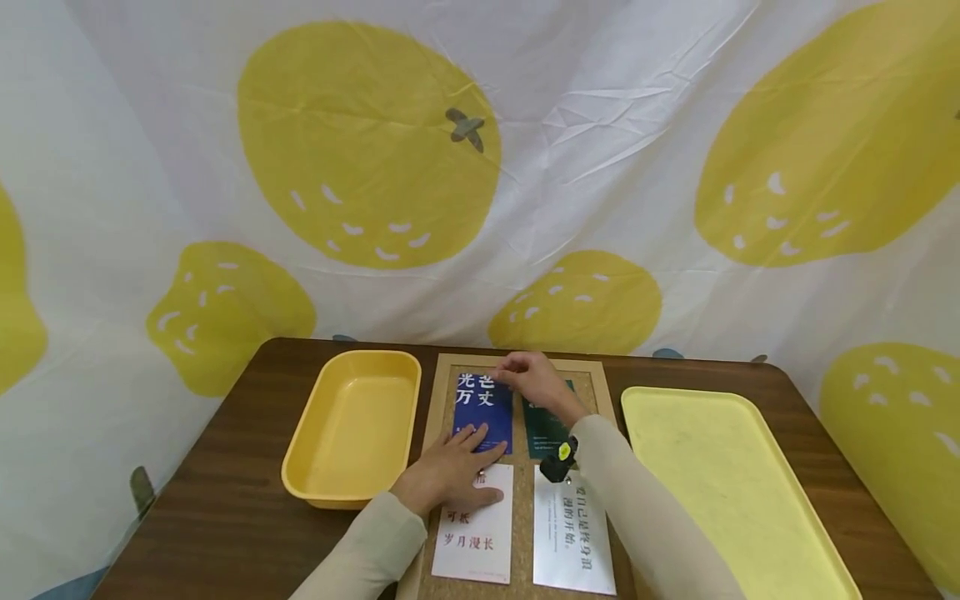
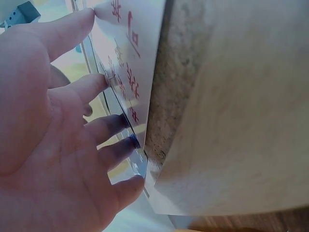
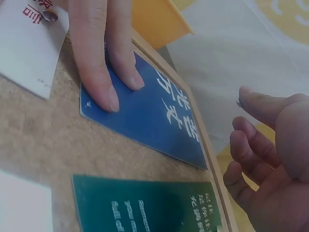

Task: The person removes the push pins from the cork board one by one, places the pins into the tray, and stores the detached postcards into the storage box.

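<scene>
Right now, from my remote seat, I see the right hand [image 1: 536, 385] with its fingers curled in a pinch on what looks like a small metal pin [image 3: 239, 103], over the far edge of the blue card [image 1: 491, 414], which lies on the far-left part of the cork board [image 1: 522, 525]. The left hand [image 1: 453, 473] has its fingers spread and fairly straight, tips on the blue card's near part, thumb over the red-lettered card [image 1: 471, 552].

I judge the step in hand to be pinning the blue card. As I read it, the next move calls for seating the held pin near the card's far edge and pressing it in while the left fingers stop the card sliding.

Outward, the green card [image 1: 545, 437] sits far-right on the board, the black-lettered card [image 1: 573, 542] near-right, and the red-lettered card near-left, a domed pin [image 3: 49, 15] in it. Left of the board stands a yellow basin [image 1: 352, 433]; right of it, a pale yellow tray [image 1: 712, 475], all on the brown bench [image 1: 247, 467].

I cannot tell which way the held pin points or whether it touches the card. The right arm's sleeve [image 1: 645, 508] covers part of the board, and the head view cuts off its near end.
</scene>
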Action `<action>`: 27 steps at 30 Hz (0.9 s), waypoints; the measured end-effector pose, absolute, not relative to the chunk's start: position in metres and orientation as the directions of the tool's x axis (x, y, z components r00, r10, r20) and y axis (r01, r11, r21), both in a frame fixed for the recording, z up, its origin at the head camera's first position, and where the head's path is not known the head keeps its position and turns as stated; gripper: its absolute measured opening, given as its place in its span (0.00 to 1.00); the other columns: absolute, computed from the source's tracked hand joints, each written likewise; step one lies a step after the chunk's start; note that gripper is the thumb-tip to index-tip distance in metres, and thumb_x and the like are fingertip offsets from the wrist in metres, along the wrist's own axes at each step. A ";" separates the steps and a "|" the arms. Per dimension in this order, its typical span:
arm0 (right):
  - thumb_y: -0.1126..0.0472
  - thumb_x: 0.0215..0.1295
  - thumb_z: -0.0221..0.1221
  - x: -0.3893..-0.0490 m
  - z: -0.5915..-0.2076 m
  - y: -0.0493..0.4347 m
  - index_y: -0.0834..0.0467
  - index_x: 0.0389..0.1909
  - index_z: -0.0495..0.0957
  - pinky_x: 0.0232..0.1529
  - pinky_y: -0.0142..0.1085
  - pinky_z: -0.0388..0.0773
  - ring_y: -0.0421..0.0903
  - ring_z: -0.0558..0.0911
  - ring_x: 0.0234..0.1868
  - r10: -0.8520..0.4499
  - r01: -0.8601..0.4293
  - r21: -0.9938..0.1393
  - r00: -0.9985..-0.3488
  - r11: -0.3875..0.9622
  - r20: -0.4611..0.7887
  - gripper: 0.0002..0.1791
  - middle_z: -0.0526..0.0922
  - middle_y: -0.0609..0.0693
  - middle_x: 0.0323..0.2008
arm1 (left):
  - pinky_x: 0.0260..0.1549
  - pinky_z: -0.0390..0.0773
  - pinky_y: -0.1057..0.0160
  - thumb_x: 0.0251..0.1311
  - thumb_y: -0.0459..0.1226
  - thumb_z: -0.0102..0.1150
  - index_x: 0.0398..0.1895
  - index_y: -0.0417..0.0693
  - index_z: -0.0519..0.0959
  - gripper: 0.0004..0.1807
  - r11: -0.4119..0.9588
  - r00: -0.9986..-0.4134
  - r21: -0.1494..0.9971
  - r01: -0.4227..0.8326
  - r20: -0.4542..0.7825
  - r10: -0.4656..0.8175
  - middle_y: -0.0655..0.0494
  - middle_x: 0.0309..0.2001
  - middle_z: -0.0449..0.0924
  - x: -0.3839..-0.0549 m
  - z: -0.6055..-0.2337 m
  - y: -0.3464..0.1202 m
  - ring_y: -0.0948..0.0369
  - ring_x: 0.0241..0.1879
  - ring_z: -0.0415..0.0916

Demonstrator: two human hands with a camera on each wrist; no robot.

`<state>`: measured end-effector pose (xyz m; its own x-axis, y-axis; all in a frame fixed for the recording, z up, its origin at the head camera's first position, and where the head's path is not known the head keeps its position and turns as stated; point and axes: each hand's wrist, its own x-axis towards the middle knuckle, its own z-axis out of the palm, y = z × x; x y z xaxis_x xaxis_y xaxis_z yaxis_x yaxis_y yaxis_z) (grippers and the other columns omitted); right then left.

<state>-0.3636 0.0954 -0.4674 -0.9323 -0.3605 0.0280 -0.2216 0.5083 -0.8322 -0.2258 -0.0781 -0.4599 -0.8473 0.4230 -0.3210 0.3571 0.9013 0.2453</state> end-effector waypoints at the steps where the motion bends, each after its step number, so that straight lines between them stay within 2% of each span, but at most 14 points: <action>1: 0.55 0.67 0.63 -0.363 -0.467 0.097 0.54 0.38 0.85 0.35 0.35 0.73 0.44 0.77 0.33 -0.364 -0.229 -0.828 -0.931 0.511 0.033 0.07 0.85 0.53 0.35 | 0.75 0.45 0.45 0.61 0.62 0.57 0.75 0.66 0.62 0.39 0.901 -0.848 0.243 0.358 -0.320 0.423 0.53 0.78 0.51 -0.226 -0.460 -0.078 0.50 0.78 0.44; 5: 0.55 0.68 0.62 -0.359 -0.463 0.106 0.54 0.40 0.85 0.38 0.35 0.74 0.44 0.78 0.36 -0.374 -0.238 -0.823 -0.927 0.516 0.034 0.08 0.85 0.51 0.37 | 0.75 0.44 0.44 0.61 0.61 0.57 0.75 0.66 0.62 0.40 0.901 -0.849 0.245 0.357 -0.318 0.422 0.53 0.79 0.51 -0.228 -0.461 -0.079 0.50 0.78 0.44; 14: 0.52 0.69 0.62 -0.353 -0.453 0.129 0.55 0.41 0.84 0.41 0.43 0.79 0.54 0.81 0.39 -0.370 -0.215 -0.837 -0.929 0.503 0.017 0.11 0.84 0.60 0.40 | 0.75 0.46 0.45 0.61 0.61 0.58 0.76 0.66 0.61 0.40 0.902 -0.850 0.245 0.356 -0.316 0.422 0.52 0.79 0.51 -0.230 -0.462 -0.081 0.50 0.78 0.45; 21: 0.54 0.69 0.61 -0.350 -0.451 0.137 0.58 0.40 0.83 0.33 0.37 0.74 0.62 0.78 0.38 -0.380 -0.242 -0.841 -0.924 0.484 0.047 0.10 0.81 0.65 0.35 | 0.75 0.48 0.45 0.61 0.61 0.57 0.76 0.66 0.61 0.40 0.899 -0.851 0.248 0.360 -0.307 0.425 0.52 0.79 0.50 -0.232 -0.464 -0.084 0.50 0.78 0.45; 27: 0.59 0.70 0.60 -0.344 -0.444 0.148 0.60 0.42 0.82 0.36 0.37 0.77 0.53 0.78 0.35 -0.359 -0.250 -0.828 -0.931 0.502 0.064 0.09 0.83 0.63 0.38 | 0.74 0.48 0.45 0.61 0.61 0.57 0.76 0.66 0.60 0.40 0.900 -0.853 0.256 0.352 -0.309 0.421 0.52 0.79 0.50 -0.233 -0.465 -0.084 0.50 0.78 0.44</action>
<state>-0.3436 0.1482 -0.4444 -0.9313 -0.3587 0.0635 -0.2500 0.5024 -0.8277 -0.2332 -0.0844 -0.4655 -0.8527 0.4214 -0.3087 0.3523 0.9003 0.2558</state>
